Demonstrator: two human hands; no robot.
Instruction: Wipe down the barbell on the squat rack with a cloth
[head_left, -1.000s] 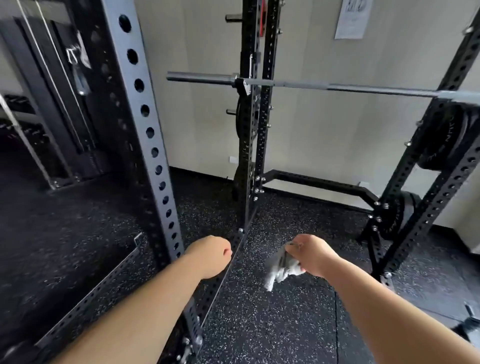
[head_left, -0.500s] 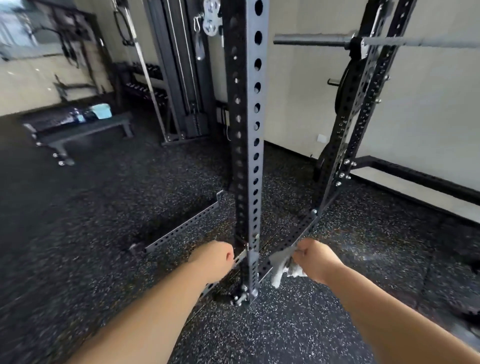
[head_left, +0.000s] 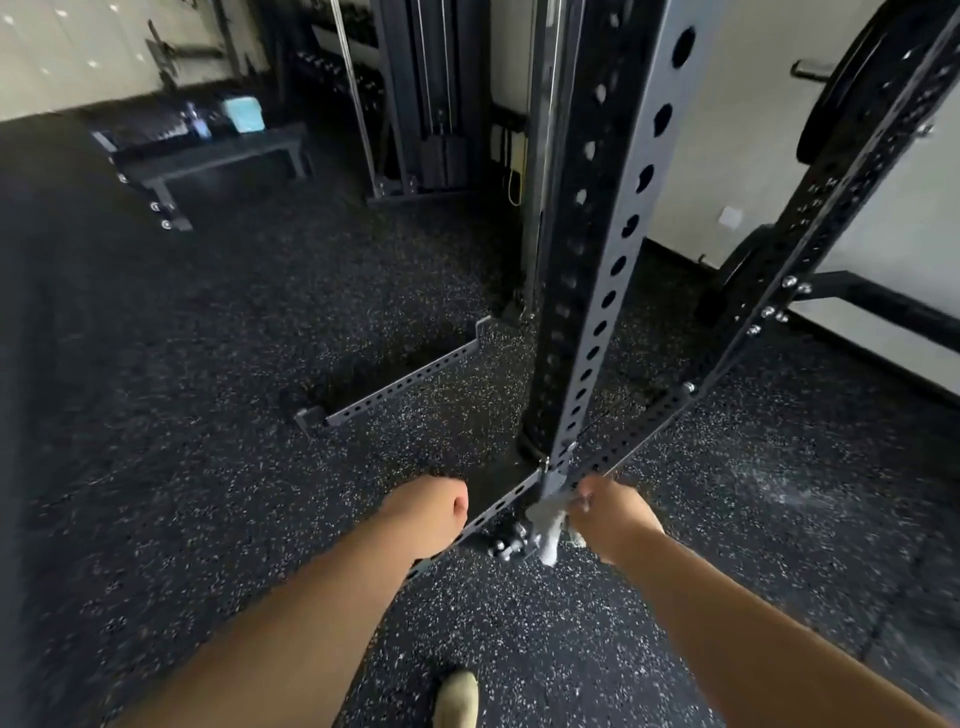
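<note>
Head view: looks down past both bare forearms at a speckled black floor (head_left: 208, 415).
left hand (head_left: 426, 512): curled into a fist with nothing in it, held over the floor just left of the upright's foot.
right hand (head_left: 615, 519): fingers curled round a bunched cloth, just right of the upright's foot.
cloth (head_left: 548, 525): pale grey, hanging from the right hand between the two hands, in front of the bolts at the upright's foot; whether it touches the metal cannot be told.
rack: a near upright (head_left: 608, 249) with a row of round holes rises up the middle; a rear upright (head_left: 831, 208) leans across the right side.
rails: one perforated rail (head_left: 405, 384) lies on the floor to the left, and another (head_left: 644, 431) runs from the near upright back to the rear one.
plate (head_left: 852, 83): dark, stored high on the rear upright.
bench (head_left: 208, 150): far left, with a bottle (head_left: 197, 124) and a light blue item (head_left: 241, 113) on it.
cable machine (head_left: 426, 104): against the back wall.
shoe (head_left: 457, 699): pale toe at the bottom edge.
</note>
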